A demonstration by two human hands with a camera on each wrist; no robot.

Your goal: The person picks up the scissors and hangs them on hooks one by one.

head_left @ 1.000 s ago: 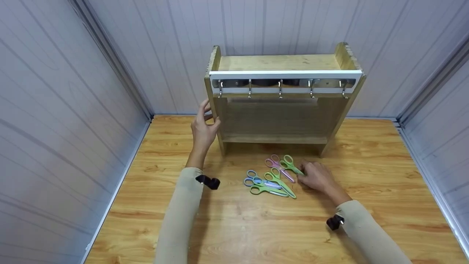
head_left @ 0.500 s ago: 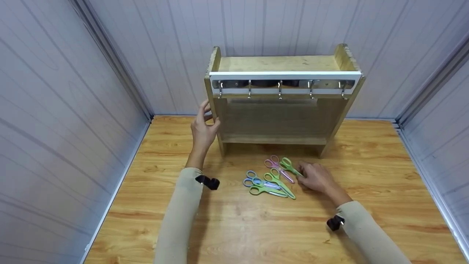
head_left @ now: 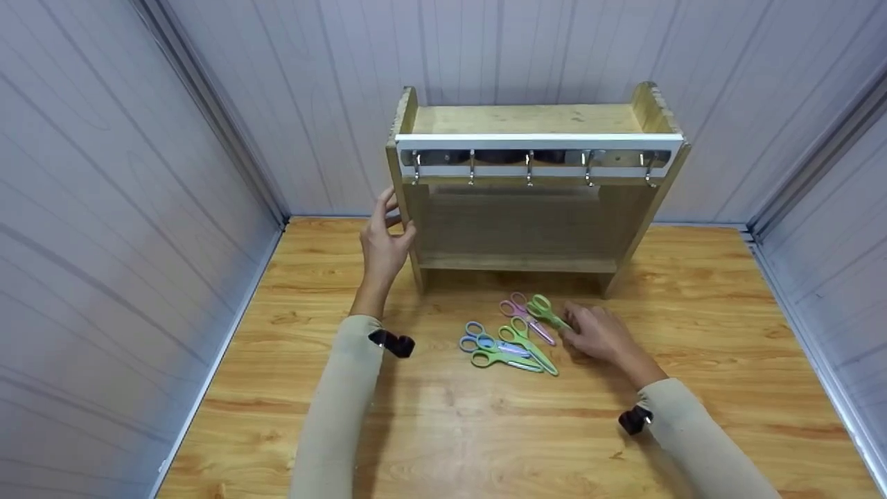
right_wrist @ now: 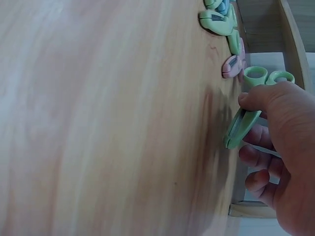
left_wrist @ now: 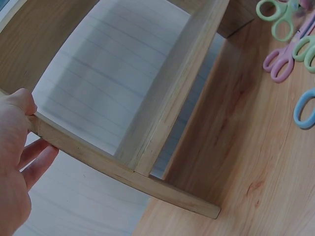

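Note:
My left hand (head_left: pixel 382 242) grips the left side panel of a wooden shelf (head_left: pixel 520 265), thumb on the inner side and fingers outside, as the left wrist view shows. In front of the shelf's right leg, my right hand (head_left: pixel 597 333) pinches green scissors (right_wrist: pixel 242 123) by the blade end between thumb and fingers. Their two handle loops point toward the shelf. Beside them on the table lie pink scissors (head_left: pixel 514 305). Blue scissors (head_left: pixel 472 339) lie partly under two more green pairs, one of them the lower green scissors (head_left: pixel 488 359), in an overlapping group.
A white rail with several metal hooks (head_left: pixel 530 166) runs across the shelf's upper front. The shelf stands on a wood-grain table (head_left: pixel 443 436) near the back wall (head_left: pixel 527 48). Panelled walls rise on the left (head_left: pixel 104 229) and right (head_left: pixel 824 159).
The green scissors in my right hand have tilted slightly, their handle loops shifting a little to the left. My left hand stays on the shelf panel, and the other scissors lie as before.

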